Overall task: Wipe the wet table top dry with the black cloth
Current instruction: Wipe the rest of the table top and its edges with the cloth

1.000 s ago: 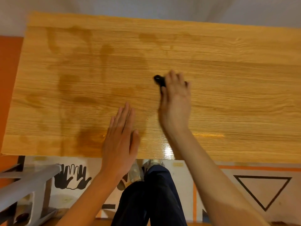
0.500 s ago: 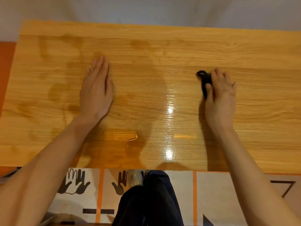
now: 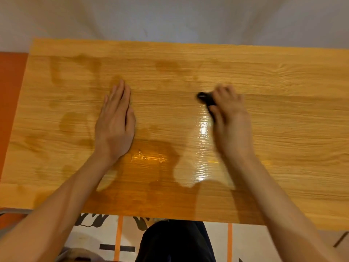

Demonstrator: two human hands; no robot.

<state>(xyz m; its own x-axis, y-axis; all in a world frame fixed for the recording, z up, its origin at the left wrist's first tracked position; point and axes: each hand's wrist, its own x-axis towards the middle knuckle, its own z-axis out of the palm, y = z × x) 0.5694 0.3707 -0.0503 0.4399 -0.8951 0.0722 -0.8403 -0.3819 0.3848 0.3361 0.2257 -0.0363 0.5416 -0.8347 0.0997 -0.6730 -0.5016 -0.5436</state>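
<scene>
The wooden table top (image 3: 283,129) fills the head view, with dark wet patches over its left half and a glossy wet streak near the middle. My right hand (image 3: 231,118) presses the black cloth (image 3: 206,100) onto the table right of centre; only a small dark bunch of cloth shows past my fingers, and the hand is blurred. Left of centre, my left hand (image 3: 116,121) lies flat on the wood, palm down, fingers together and holding nothing.
A pale wall (image 3: 170,19) runs behind the far edge of the table. An orange floor strip (image 3: 11,91) lies to the left. Below the near edge are my dark trouser legs (image 3: 175,242) and a floor mat (image 3: 105,239) with printed hand shapes and orange lines.
My left hand moved from the near edge up onto the table's left half and stayed there. My right hand swept the cloth to the right, then shifted slightly back left.
</scene>
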